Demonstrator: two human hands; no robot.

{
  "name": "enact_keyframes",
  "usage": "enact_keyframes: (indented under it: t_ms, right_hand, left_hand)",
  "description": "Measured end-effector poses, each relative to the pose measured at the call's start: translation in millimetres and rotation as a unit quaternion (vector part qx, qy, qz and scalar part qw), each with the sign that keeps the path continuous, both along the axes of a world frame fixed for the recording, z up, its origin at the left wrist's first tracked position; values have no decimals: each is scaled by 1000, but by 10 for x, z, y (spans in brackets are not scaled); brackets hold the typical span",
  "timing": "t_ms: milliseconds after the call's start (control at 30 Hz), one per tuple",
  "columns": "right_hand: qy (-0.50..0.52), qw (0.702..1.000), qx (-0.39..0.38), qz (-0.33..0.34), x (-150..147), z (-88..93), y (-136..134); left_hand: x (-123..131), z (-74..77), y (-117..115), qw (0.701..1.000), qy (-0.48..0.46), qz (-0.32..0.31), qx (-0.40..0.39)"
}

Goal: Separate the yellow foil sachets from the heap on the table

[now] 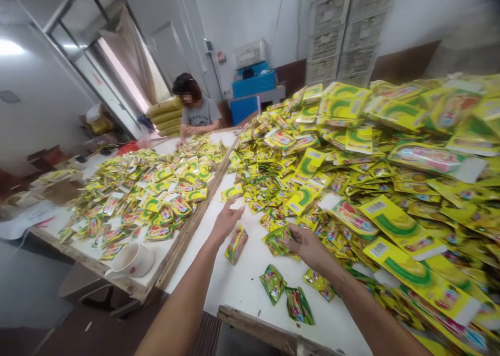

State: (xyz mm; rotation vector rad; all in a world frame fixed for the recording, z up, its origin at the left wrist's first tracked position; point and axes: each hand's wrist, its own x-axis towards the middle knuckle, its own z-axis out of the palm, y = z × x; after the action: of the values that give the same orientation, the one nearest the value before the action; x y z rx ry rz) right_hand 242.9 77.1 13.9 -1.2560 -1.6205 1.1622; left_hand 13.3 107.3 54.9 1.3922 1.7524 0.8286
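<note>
My left hand (227,221) is over the white tabletop with its fingers apart and nothing between them. Just below it is a small yellow and red packet (236,245), tilted; whether it rests on the table I cannot tell. The fingers of my right hand (307,245) are curled on the right edge of a green and yellow packet (276,241). Nearer to me lie two green packets (273,284) side by side, and a yellow-green packet (319,284) is under my right forearm. A flat yellow pouch (232,192) lies beyond my left fingertips.
A high heap of yellow pouches (390,189) fills the right side. Another heap (156,189) covers the left table, past a wooden edge strip (195,223). A white mug (133,260) stands near that table's corner. Across the table sits a person (201,113); blue boxes (253,82) stand behind.
</note>
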Motion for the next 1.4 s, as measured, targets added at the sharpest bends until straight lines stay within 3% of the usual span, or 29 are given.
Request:
enact_keyframes:
  t_ms: [100, 200, 300, 400, 500, 567, 767, 1033, 1200, 1333, 1400]
  right_hand:
    - [3, 999, -5, -42, 41, 46, 20]
    - [14, 997, -7, -69, 39, 98, 13]
    - [32, 995, 9, -92, 0, 99, 2]
    - [48, 993, 27, -100, -26, 82, -4]
    - [13, 997, 37, -65, 2, 113, -12]
    - [-30, 998, 32, -33, 42, 164, -23]
    - [-114, 992, 28, 44, 52, 239, -63]
    - [9, 993, 78, -87, -79, 107, -83]
    - [-51, 976, 188, -96, -91, 145, -118]
    - [-74, 971, 195, -121, -116, 170, -150]
    - [-79, 975, 181, -101, -143, 171, -175]
  left_hand:
    - [27, -106, -254, 961, 273, 44, -22]
    - [53, -138, -499, 921, 383, 0, -66]
    - [134, -143, -649, 951, 296, -44, -80]
    - [261, -169, -709, 994, 59, -92, -28]
    - [362, -215, -726, 977, -185, -95, -35]
    - [387, -247, -730, 964, -252, -68, -48]
    - [419, -314, -739, 955, -285, -61, -59]
    - [498, -271, -668, 927, -366, -31, -75]
    - [479, -279, -677, 916, -394, -23, -77]
    - [454, -248, -666, 909, -411, -12, -69]
    - [452, -225, -655, 907, -417, -6, -65]
